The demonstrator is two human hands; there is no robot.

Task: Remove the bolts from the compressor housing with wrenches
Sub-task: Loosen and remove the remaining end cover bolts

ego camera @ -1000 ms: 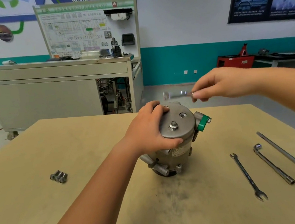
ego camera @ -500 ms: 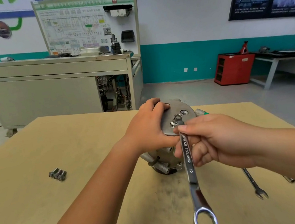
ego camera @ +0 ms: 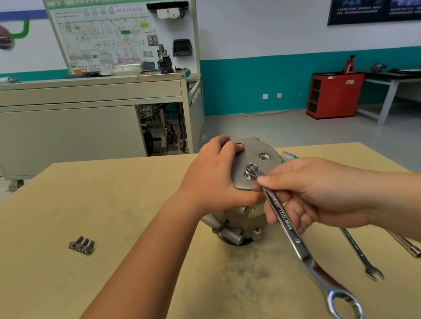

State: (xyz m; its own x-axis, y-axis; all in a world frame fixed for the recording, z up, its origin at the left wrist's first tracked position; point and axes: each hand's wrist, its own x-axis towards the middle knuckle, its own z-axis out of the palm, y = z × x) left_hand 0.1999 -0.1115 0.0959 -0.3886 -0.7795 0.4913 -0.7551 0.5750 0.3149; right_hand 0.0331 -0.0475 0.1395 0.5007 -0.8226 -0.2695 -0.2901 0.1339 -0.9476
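Compressor [ego camera: 240, 219] stands on the table [ego camera: 103, 199], bolts [ego camera: 81, 245] to its left (bunched together), a wrench [ego camera: 358, 250] to its right

Left hand [ego camera: 213, 182] grips compressor [ego camera: 248, 194] top; right hand [ego camera: 312, 197] holds wrench [ego camera: 289, 226] on centre bolt [ego camera: 251, 168] (three loose bolts [ego camera: 81, 245] lie left on table [ego camera: 112, 277]).

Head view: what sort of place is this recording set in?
Probably a vehicle-training workshop: a white wiring-diagram display board on a grey bench, a red metal tool cabinet, and a slim steel open-end wrench on the tan wooden table.
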